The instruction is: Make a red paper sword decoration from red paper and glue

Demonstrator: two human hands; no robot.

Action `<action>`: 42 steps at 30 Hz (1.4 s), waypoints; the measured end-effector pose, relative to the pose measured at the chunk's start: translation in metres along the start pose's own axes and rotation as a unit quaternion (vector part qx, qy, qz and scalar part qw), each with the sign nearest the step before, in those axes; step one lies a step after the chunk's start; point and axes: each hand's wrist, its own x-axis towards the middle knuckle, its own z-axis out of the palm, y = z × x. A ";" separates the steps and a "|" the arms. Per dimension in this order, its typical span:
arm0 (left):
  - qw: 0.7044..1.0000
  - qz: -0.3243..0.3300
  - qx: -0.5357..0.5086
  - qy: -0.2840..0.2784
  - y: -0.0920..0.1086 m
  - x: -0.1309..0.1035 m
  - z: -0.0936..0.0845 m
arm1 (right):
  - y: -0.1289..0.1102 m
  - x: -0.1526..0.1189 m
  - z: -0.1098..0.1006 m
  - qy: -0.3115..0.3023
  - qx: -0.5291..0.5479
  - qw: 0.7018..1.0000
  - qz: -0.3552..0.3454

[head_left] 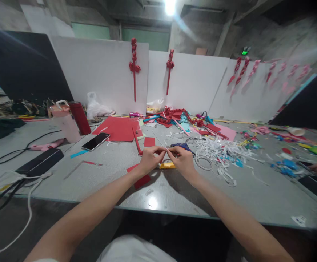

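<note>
Piece (164,155), small, red, between fingers of left hand (151,159), right hand (183,160)

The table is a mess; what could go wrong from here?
The small piece pinched between the left hand and right hand might slip. The white strips, heaped beside the right hand, could get caught on it. The pink bottle stands close by the pink glue gun; a tug on that might tip it.

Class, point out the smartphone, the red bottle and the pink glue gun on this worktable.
Smartphone (96,141): head view, middle of its dark screen.
Red bottle (80,118): head view, middle of its body.
Pink glue gun (48,145): head view, its body.
</note>
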 end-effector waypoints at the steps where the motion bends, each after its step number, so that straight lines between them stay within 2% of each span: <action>1: 1.000 0.002 -0.003 0.000 0.000 0.000 0.000 | 0.000 0.000 0.000 0.001 0.001 1.000 -0.003; 6: 1.000 -0.002 -0.018 -0.001 -0.002 0.000 0.000 | -0.002 0.001 -0.001 0.005 0.003 1.000 -0.004; 19: 0.992 -0.068 -0.105 -0.015 -0.009 -0.001 0.004 | -0.008 0.002 -0.003 0.014 0.011 1.000 0.000; 35: 0.994 -0.031 -0.104 -0.021 -0.005 -0.003 0.000 | -0.001 -0.001 0.001 0.011 0.013 1.000 -0.005; 42: 0.993 -0.051 -0.104 -0.021 -0.004 -0.003 0.001 | -0.001 -0.001 0.002 0.007 0.016 1.000 0.002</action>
